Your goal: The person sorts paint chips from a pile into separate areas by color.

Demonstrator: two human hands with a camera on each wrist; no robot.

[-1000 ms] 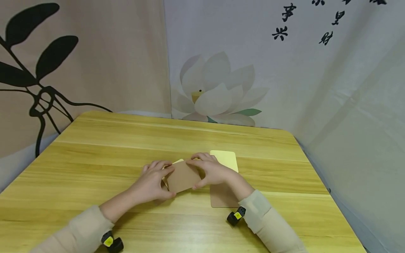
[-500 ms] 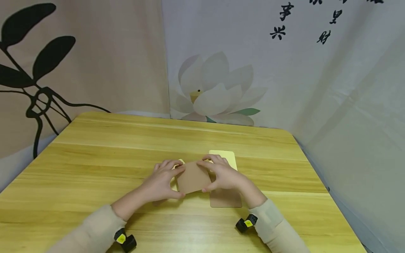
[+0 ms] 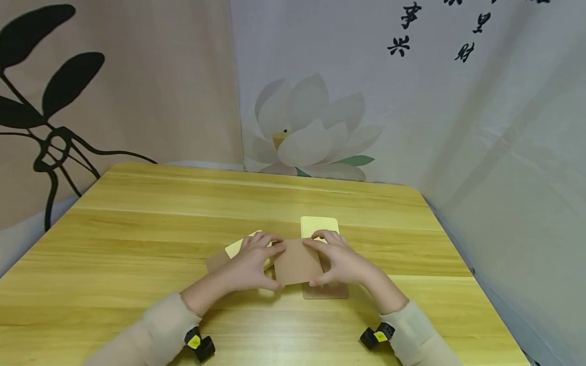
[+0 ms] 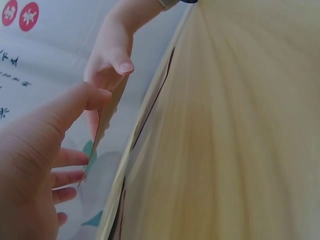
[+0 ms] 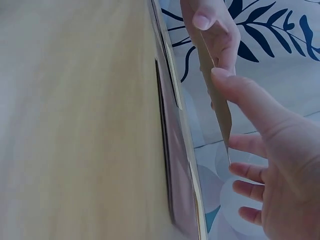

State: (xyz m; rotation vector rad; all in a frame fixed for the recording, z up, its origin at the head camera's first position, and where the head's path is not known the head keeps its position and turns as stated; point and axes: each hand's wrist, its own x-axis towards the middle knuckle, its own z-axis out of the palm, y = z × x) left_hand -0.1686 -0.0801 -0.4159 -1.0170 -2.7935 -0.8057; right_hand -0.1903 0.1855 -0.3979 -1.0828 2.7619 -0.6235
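A thin brown card (image 3: 297, 262) is held up between both hands above the middle of the table. My left hand (image 3: 254, 264) grips its left side, thumb at the near edge and fingers at the far edge. On the opposite side my right hand (image 3: 341, 262) pinches it the same way. Both wrist views show the card (image 4: 112, 107) edge-on, clear of the tabletop. Beneath the right hand lie a yellow sheet (image 3: 319, 224) and a brown piece (image 3: 326, 293), partly covered by the held card. Under the left hand, another yellow sheet (image 3: 233, 248) overlaps a brown piece (image 3: 216, 261).
The wooden table (image 3: 137, 234) extends to all sides of the hands. Behind it hang cloth curtains (image 3: 311, 40) with printed leaves, a lotus and dark characters. A small black camera (image 3: 200, 344) sits on the left wrist, another (image 3: 377, 336) on the right.
Both hands have carried the brown card to the right, from over the left sheets to over the right ones. More of the left yellow sheet and brown piece is now uncovered.
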